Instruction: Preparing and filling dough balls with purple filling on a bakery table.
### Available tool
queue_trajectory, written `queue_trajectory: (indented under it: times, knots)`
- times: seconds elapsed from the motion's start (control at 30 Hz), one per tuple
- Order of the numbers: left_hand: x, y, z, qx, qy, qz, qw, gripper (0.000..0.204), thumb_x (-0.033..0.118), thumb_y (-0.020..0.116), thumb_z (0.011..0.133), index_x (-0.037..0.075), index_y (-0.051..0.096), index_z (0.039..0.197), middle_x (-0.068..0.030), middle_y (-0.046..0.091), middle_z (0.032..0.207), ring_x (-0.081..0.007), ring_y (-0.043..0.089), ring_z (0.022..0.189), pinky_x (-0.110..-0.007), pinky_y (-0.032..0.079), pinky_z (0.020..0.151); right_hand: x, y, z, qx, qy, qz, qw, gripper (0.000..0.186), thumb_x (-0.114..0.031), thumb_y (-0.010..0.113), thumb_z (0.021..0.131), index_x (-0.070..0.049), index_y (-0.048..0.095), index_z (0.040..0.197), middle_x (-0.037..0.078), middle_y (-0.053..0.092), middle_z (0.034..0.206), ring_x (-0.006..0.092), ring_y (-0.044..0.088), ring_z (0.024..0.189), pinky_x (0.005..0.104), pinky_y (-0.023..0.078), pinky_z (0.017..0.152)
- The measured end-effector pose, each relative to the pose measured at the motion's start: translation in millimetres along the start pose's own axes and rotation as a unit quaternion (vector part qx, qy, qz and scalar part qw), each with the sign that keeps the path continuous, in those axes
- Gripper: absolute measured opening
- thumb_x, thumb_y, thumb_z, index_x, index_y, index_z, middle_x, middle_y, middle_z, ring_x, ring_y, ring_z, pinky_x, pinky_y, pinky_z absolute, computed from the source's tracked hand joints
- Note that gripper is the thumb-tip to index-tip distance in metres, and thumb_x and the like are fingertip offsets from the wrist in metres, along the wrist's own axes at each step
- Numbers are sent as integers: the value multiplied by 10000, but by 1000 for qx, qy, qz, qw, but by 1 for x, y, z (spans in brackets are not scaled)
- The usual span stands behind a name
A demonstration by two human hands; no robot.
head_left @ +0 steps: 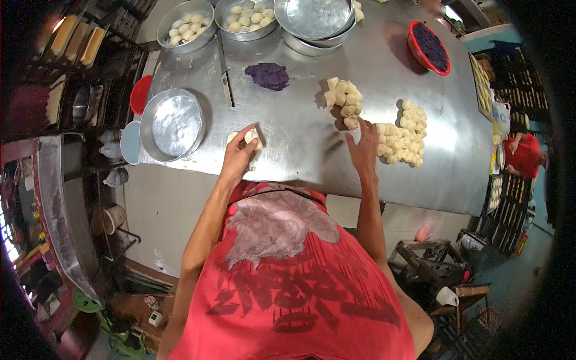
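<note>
My left hand (pixel 237 157) is closed around a pale piece of dough (pixel 253 140) near the table's front edge. More dough shows just left of its fingers. My right hand (pixel 363 151) has its thumb and fingers apart, fingertips at the near end of a short row of dough pieces (pixel 347 99). Just right of it lies a larger cluster of dough pieces (pixel 403 143), pressed together in an L shape. Beyond my left hand, a flattened mound of purple filling (pixel 267 76) sits on the metal table.
An empty round pan (pixel 173 125) stands at the left edge, near a long blade (pixel 227 87). Round pans of dough balls (pixel 191 30) and stacked pans (pixel 314 17) stand at the back. A red bowl (pixel 429 48) holds purple filling. A person in red (pixel 525 155) is far right.
</note>
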State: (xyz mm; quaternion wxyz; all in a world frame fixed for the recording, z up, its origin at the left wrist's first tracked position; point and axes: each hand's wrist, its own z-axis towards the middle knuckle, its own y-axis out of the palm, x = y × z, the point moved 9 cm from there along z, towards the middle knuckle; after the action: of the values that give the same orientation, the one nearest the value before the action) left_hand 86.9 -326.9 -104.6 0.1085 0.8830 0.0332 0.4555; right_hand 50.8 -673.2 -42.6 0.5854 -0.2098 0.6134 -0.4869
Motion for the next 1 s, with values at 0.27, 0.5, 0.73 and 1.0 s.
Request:
queue_trajectory:
  times: [0.27,0.5,0.73,1.0]
  knots:
    - [19,46,-34,-27,149,179,972,677,29,697,932,28,399,1541,-27,640,902,-103,630,846,-253,516,815,-150,78,-32,-292,-63,299,906,268,-204,667,960,-19,721,1147,175,727,998,259,703,880,354,532,792]
    - [6,-33,-47,177,62,-25,982,304,137,690,973,-13,638,1232,-81,682,1044,-133,667,932,-267,560,811,-172,126,42,-340,-151,260,891,253,-165,678,941,7,719,1123,146,745,942,197,687,855,352,528,798]
    - [3,-53,-61,172,55,-67,981,494,61,661,971,1,509,1437,-121,712,1090,-141,662,935,-260,531,809,-187,172,140,-31,-318,4,948,261,-112,695,869,-28,726,1114,203,718,941,450,657,827,442,540,761]
    - [11,-55,-44,124,21,-146,981,469,109,619,1014,-54,502,1438,-114,704,1125,-144,684,967,-269,585,868,-134,165,131,-199,54,450,869,340,-104,672,926,45,669,1231,81,708,1016,187,675,932,307,559,822]
